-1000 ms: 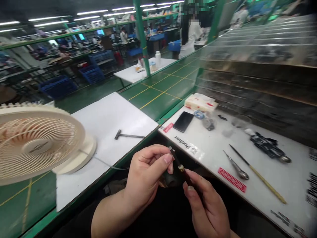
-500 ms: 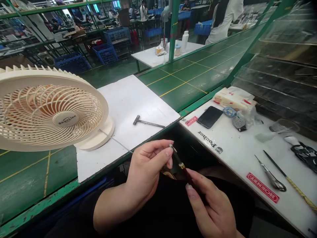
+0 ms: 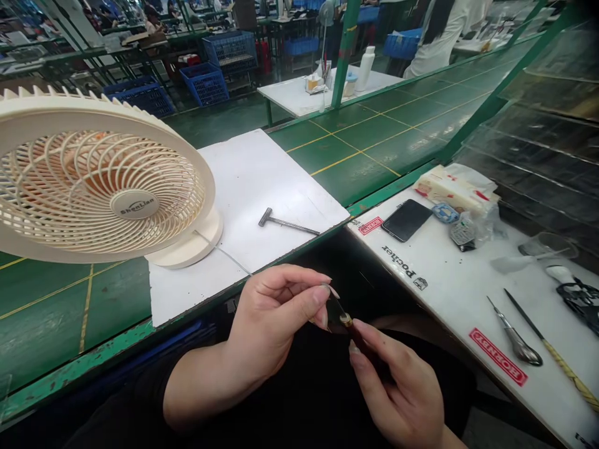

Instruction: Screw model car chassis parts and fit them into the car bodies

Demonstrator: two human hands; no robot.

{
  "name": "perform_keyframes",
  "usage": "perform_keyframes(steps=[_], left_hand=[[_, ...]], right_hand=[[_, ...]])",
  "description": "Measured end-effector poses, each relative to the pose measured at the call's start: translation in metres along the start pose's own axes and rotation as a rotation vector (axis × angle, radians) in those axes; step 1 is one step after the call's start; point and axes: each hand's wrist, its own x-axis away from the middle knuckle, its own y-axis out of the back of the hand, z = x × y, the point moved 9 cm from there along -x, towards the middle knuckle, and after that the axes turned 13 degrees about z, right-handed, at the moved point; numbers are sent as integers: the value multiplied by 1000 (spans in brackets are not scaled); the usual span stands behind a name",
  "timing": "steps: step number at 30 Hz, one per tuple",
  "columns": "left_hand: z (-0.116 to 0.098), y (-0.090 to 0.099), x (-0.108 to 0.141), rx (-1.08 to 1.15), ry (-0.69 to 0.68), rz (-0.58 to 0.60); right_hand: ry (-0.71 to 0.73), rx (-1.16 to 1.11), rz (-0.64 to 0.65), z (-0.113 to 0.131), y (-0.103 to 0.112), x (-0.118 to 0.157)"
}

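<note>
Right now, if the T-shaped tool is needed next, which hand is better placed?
Probably the left hand: it is nearer the T-shaped tool and only pinches near the end of the held tool, while the right hand grips its handle.

Left hand: raised before the lap, thumb pinching against the forefinger, other fingers curled beneath.
Left forearm: bare, slanting up and inward from where I watch.
Right hand: a little lower, gripping, thumb and forefinger pointing leftward.
Between hands: near, apart.
</note>
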Motion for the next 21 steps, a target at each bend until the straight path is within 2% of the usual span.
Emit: perform_keyframes(steps=[4,8,11,13,15,17,19,20,21], left_hand=[[-2,-3,7,23,-39,16],[-3,-4,11,10,-22,-4],[-1,1,17,-60,60,-1],[7,14,26,-179,167,17],[28,37,39,-382,329,59],[65,65,53,-579,554,169],[106,83,64,-770,716,375],[123,83,67,-871,724,538],[135,81,66,-974,697,652]], right_hand=[[61,-15,15,4,-1,-1],[75,-51,36,3,-3,4],[95,-44,63,1,-4,15],[106,23,63,-6,-3,27],[59,153,17,-23,3,40],[-91,296,-78,-55,21,53],[-287,396,-197,-93,47,67],[-392,435,-255,-113,62,75],[-493,467,-296,-131,74,80]])
